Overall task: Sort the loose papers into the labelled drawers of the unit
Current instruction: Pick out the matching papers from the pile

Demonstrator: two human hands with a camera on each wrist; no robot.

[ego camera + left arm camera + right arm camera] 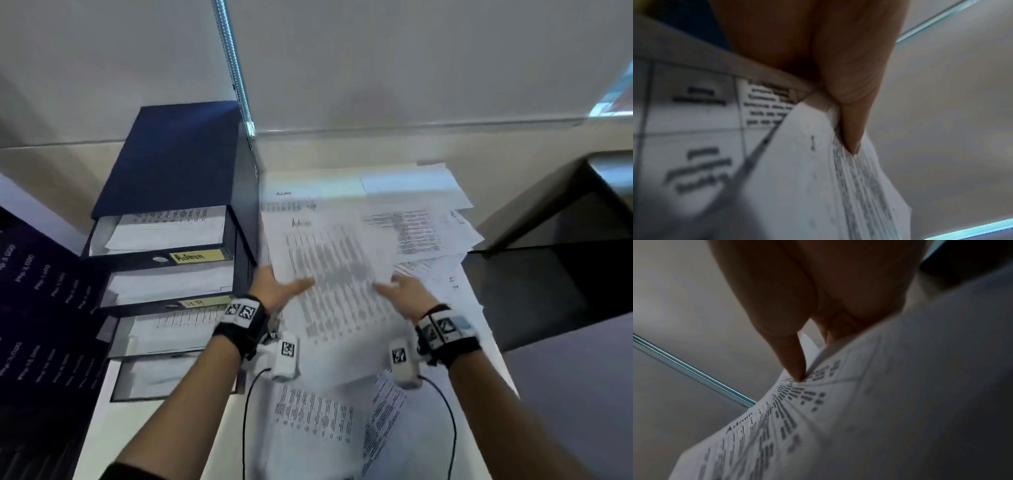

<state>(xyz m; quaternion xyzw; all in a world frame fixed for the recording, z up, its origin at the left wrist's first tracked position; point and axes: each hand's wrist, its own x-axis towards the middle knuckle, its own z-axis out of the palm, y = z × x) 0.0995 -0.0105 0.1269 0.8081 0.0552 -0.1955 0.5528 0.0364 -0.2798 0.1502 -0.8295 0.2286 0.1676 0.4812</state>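
A printed sheet headed "Admin" [335,270] is lifted over the paper pile, held at both side edges. My left hand [284,286] pinches its left edge, thumb on top. My right hand [399,289] pinches its right edge the same way. The left wrist view shows my thumb [851,113] pressed onto the sheet [818,178]. In the right wrist view a thumb [793,356] presses on the printed sheet [797,418]. The dark blue drawer unit [178,164] stands to the left, its "Admin" drawer [157,236] pulled out with papers inside.
Loose printed papers [421,226] cover the white table [102,421], some marked "HR" at the right. Lower drawers [164,329] of the unit also stand open with sheets in them. A dark poster [37,308] lies left; a dark desk [548,274] stands right.
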